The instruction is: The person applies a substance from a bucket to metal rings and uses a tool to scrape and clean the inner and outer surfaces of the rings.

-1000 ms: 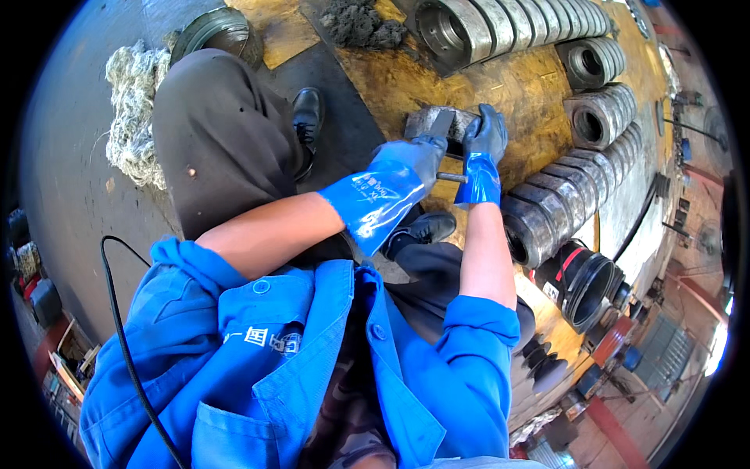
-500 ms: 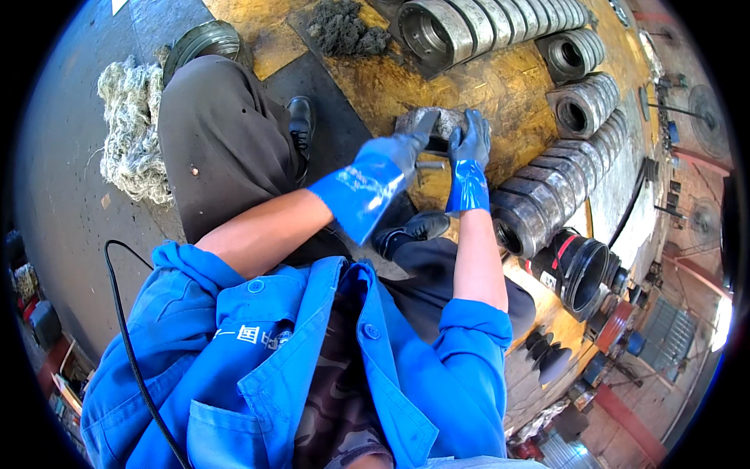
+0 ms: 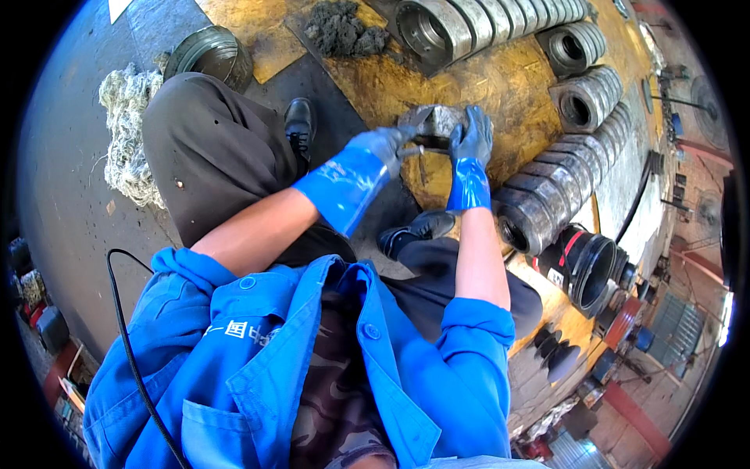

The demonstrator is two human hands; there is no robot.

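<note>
A grey metal ring-shaped part [image 3: 442, 119] stands on the stained yellow-brown board in front of me, its dark opening partly hidden by my hands. My right hand [image 3: 471, 141], in a blue-cuffed dark glove, holds its right end, fingers over the top and thumb in front. My left hand [image 3: 383, 147], gloved the same way, is closed just left of the part. From its fist a thin metal rod-like tool [image 3: 416, 150] sticks out toward the part's lower side. The tool's kind cannot be made out.
Rows of similar metal rings [image 3: 547, 176] lie to the right and far right. Dark fibrous scrap [image 3: 344, 30] sits at the far side. Left of my knee are a pile of white yarn rags [image 3: 129, 141] and a round metal basin [image 3: 234, 59]. A black bucket [image 3: 587, 270] lies at right.
My left hand has drawn back slightly left and toward me, and the rod-like tool has shifted with it. My right hand stays on the ring-shaped part.
</note>
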